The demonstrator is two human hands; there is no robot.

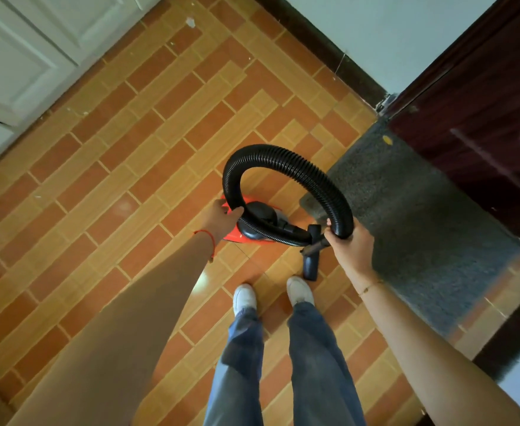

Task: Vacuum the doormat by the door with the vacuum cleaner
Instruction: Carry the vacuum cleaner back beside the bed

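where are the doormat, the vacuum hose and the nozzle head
doormat (412,210), head view, bare grey pile mid-mat
vacuum hose (278,153), head view, top of the black loop
nozzle head (310,269), head view, dark lower end

White panelled cabinet doors (22,56) stand at upper left, bordering an orange brick-patterned tiled floor (114,179) with dark skirting (323,47).

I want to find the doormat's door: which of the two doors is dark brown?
The dark brown door on the right, directly behind the grey doormat; the other door, upper left, is white.
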